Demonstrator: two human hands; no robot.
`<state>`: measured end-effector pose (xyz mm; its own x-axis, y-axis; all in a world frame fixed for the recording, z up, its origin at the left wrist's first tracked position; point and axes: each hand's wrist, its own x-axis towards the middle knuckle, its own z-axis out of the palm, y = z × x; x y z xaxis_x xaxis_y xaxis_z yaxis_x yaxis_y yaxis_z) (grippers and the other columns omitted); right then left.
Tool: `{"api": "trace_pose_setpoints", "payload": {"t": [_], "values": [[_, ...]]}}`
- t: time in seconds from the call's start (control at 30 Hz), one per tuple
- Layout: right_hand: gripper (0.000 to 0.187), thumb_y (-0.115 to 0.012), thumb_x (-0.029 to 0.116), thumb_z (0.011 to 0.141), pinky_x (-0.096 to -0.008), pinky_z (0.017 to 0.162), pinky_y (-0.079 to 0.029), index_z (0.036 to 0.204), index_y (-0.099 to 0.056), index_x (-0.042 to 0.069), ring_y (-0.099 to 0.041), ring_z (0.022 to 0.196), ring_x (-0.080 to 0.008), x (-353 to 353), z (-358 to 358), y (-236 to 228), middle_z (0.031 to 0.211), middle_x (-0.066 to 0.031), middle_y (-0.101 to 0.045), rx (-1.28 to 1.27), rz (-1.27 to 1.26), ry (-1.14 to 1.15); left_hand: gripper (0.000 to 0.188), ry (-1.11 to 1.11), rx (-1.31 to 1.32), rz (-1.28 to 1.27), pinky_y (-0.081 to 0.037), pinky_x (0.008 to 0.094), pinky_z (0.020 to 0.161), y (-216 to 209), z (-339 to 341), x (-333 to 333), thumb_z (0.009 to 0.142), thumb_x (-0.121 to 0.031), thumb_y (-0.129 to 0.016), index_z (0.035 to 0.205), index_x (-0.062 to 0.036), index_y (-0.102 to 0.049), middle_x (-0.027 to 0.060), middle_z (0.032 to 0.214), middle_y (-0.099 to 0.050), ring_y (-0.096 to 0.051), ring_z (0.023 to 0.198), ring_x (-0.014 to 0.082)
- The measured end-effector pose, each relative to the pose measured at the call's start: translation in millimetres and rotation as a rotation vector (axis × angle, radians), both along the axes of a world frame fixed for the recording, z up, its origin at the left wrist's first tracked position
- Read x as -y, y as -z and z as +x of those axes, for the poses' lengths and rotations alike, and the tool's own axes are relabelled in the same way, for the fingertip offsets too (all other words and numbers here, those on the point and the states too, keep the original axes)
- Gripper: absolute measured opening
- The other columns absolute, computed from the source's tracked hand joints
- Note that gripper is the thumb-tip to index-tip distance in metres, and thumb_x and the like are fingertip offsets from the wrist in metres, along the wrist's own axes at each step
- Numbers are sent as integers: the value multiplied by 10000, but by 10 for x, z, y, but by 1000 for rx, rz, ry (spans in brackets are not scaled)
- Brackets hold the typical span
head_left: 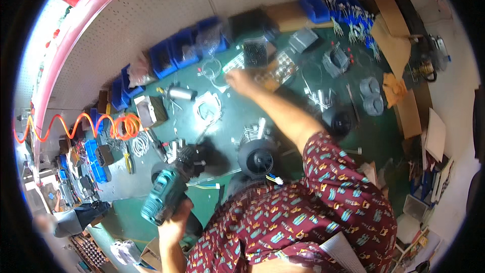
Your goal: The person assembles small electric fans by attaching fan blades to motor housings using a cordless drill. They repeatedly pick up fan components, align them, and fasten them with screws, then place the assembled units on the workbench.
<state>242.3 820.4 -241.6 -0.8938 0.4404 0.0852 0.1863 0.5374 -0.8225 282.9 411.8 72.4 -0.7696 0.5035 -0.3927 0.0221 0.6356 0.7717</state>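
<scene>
My left hand is wrapped round the handle of a teal cordless drill, its black chuck end pointing away toward the bench. Beneath the chuck, a dark round part is partly hidden. My right arm stretches far across the bench. The right hand is beside a white tray of small round parts; its fingers are blurred, and whether they hold anything is unclear. Close to my body stands a black round motor-like housing, with metal pieces behind it and a coloured wire lead in front.
Blue bins line the back of the green bench. A silver cylinder, a white ring-shaped part and grey housings lie about. An orange coiled hose hangs at left. Cardboard stands right; another person is far left.
</scene>
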Motion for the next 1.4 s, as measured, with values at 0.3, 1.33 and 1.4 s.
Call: {"api": "trace_pose_setpoints", "payload": {"t": [0.3,1.33,1.4], "values": [[200,-686,48,873,-264,681,-538,1064,-687,-12,-666,771,-124,574,1184,-2057,938,-84,-698,-666,-316,334,519,133,133,413,-508,327,701,120,-232,137,798,-277,-780,1211,-13,-607,80,972,-648,-629,764,184],[215,-679,82,927,-230,703,-544,1111,-676,-30,-634,778,-92,1825,3123,-1713,924,-44,-694,-669,-910,454,320,532,189,134,-530,327,661,-114,89,-85,774,-107,-716,1070,-12,-642,69,874,-664,-646,704,188],[216,-685,80,920,-238,714,-547,1102,-679,-36,-638,775,-98,1740,3173,-1731,918,-52,-695,-634,-835,382,395,497,237,144,-531,326,647,-216,105,-153,739,-196,-754,1067,-8,-638,79,874,-669,-647,678,188]]}}
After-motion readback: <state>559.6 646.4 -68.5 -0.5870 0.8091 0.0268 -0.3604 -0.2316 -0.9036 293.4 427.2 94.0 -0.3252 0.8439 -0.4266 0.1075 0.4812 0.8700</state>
